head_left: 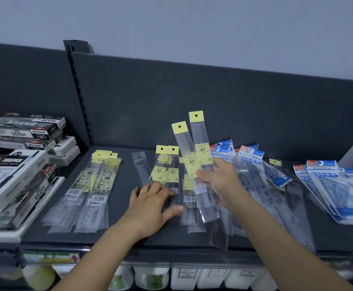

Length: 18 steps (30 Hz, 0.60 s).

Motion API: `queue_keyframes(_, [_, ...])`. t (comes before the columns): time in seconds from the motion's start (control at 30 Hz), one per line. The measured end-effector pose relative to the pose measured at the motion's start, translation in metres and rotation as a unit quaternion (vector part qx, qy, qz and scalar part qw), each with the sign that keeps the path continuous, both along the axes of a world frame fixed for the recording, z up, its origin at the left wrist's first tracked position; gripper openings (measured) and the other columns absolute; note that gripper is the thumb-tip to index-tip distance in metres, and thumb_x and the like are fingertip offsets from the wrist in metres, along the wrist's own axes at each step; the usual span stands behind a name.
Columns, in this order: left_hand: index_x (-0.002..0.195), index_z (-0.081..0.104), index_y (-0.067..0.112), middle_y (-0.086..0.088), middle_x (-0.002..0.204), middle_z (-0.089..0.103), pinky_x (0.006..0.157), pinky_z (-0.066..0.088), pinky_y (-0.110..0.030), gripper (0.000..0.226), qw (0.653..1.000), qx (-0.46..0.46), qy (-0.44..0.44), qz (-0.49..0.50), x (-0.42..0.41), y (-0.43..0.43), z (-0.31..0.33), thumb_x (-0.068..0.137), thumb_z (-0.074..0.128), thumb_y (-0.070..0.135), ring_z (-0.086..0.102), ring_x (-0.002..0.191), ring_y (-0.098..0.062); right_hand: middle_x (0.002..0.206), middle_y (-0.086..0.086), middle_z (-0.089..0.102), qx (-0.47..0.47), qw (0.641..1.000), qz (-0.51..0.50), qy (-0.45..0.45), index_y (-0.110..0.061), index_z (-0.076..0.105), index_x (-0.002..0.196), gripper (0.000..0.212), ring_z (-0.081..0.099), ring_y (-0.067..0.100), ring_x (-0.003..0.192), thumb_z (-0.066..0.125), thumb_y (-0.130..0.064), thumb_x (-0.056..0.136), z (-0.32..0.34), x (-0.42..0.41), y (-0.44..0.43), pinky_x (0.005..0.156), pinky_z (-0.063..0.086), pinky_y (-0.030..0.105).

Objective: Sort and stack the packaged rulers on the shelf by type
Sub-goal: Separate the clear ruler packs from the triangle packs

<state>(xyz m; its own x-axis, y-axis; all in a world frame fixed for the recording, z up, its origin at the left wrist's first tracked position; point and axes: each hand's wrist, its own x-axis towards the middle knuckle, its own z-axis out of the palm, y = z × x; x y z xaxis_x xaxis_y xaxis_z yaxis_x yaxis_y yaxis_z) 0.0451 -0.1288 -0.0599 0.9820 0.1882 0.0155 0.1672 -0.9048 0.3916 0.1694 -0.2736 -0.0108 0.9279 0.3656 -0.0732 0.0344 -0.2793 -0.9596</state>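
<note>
Rulers, two in yellow-tagged sleeves, stand fanned above the shelf, gripped between the thumb and fingers of the right hand. The left hand lies flat, fingers spread, on more yellow packs. Blue packs lie far right.

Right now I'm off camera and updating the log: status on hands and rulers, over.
Right hand pinches two yellow-tag rulers, raised off the shelf. Left hand flat on loose rulers mid-shelf. Blue-header packs jumbled just right, unsorted.
</note>
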Motion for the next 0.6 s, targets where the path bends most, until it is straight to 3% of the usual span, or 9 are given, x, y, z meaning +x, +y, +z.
queue_keyframes(0.1, [0.127, 0.054, 0.026, 0.016, 0.125, 0.051, 0.108, 0.031, -0.029, 0.073, 0.974, -0.164, -0.144, 0.061, 0.001, -0.014, 0.016, 0.078, 0.025, 0.072, 0.040, 0.128, -0.009, 0.103, 0.014, 0.071, 0.083, 0.995, 0.036, 0.032, -0.005, 0.060, 0.109, 0.025, 0.069, 0.027, 0.087, 0.061, 0.006, 0.087, 0.008, -0.016, 0.004, 0.051, 0.049, 0.015])
queue_keyframes(0.17, [0.110, 0.062, 0.028, 0.019, 0.108, 0.064, 0.090, 0.044, -0.014, 0.037, 0.915, -0.351, -0.181, 0.084, 0.003, -0.024, 0.030, 0.087, 0.043, 0.051, 0.058, 0.110, -0.006, 0.108, 0.012, 0.070, 0.090, 0.994, 0.060, 0.004, -0.010, 0.061, 0.108, 0.024, 0.067, 0.026, 0.097, 0.054, 0.005, 0.091, 0.010, -0.025, 0.012, 0.068, 0.055, 0.021])
queue_keyframes(0.2, [0.104, 0.064, 0.029, 0.016, 0.102, 0.068, 0.086, 0.049, -0.016, 0.026, 0.881, -0.430, -0.178, 0.091, 0.005, -0.027, 0.037, 0.091, 0.048, 0.044, 0.062, 0.103, -0.007, 0.109, 0.010, 0.069, 0.080, 0.994, 0.076, -0.017, -0.013, 0.062, 0.107, 0.026, 0.066, 0.024, 0.099, 0.051, 0.005, 0.092, 0.011, -0.031, 0.016, 0.080, 0.056, 0.029])
queue_keyframes(0.27, [0.104, 0.066, 0.029, 0.005, 0.101, 0.071, 0.085, 0.055, -0.036, 0.019, 0.833, -0.514, -0.168, 0.118, 0.009, -0.029, 0.045, 0.095, 0.051, 0.036, 0.065, 0.098, -0.016, 0.114, 0.007, 0.067, 0.020, 0.990, 0.121, -0.073, -0.016, 0.063, 0.115, 0.036, 0.063, 0.022, 0.105, 0.045, 0.004, 0.092, 0.013, -0.041, 0.021, 0.096, 0.050, 0.040])
queue_keyframes(0.37, [0.107, 0.065, 0.026, 0.002, 0.103, 0.071, 0.078, 0.056, -0.041, 0.016, 0.822, -0.527, -0.171, 0.134, 0.012, -0.024, 0.047, 0.095, 0.054, 0.027, 0.066, 0.097, -0.018, 0.135, -0.002, 0.046, -0.094, 0.968, 0.200, -0.122, -0.023, 0.039, 0.145, 0.064, 0.050, 0.014, 0.115, 0.037, 0.009, 0.090, 0.014, -0.051, 0.024, 0.100, 0.042, 0.027])
queue_keyframes(0.47, [0.106, 0.063, 0.024, 0.003, 0.104, 0.070, 0.086, 0.054, -0.041, 0.014, 0.831, -0.497, -0.186, 0.168, 0.009, -0.016, 0.047, 0.095, 0.056, 0.020, 0.066, 0.100, -0.016, 0.140, -0.007, 0.029, -0.141, 0.957, 0.234, -0.100, -0.030, 0.024, 0.150, 0.067, 0.031, 0.013, 0.131, 0.041, 0.002, 0.094, 0.013, -0.048, 0.021, 0.095, 0.034, 0.015])
queue_keyframes(0.53, [0.108, 0.058, 0.020, 0.001, 0.105, 0.068, 0.084, 0.053, -0.037, 0.013, 0.835, -0.473, -0.200, 0.199, 0.005, -0.007, 0.052, 0.095, 0.055, 0.018, 0.064, 0.100, -0.017, 0.147, -0.003, 0.025, -0.176, 0.956, 0.204, -0.113, -0.027, 0.026, 0.149, 0.058, 0.022, 0.018, 0.138, 0.048, -0.012, 0.097, 0.010, -0.034, 0.018, 0.104, 0.031, 0.020])
queue_keyframes(0.6, [0.110, 0.052, 0.014, 0.002, 0.099, 0.064, 0.071, 0.049, -0.026, 0.014, 0.844, -0.450, -0.196, 0.218, 0.000, 0.002, 0.059, 0.096, 0.052, 0.017, 0.062, 0.093, -0.014, 0.150, 0.006, 0.024, -0.252, 0.948, 0.144, -0.129, -0.020, 0.025, 0.149, 0.062, 0.021, 0.027, 0.140, 0.054, -0.026, 0.095, 0.003, -0.016, 0.014, 0.112, 0.024, 0.034])
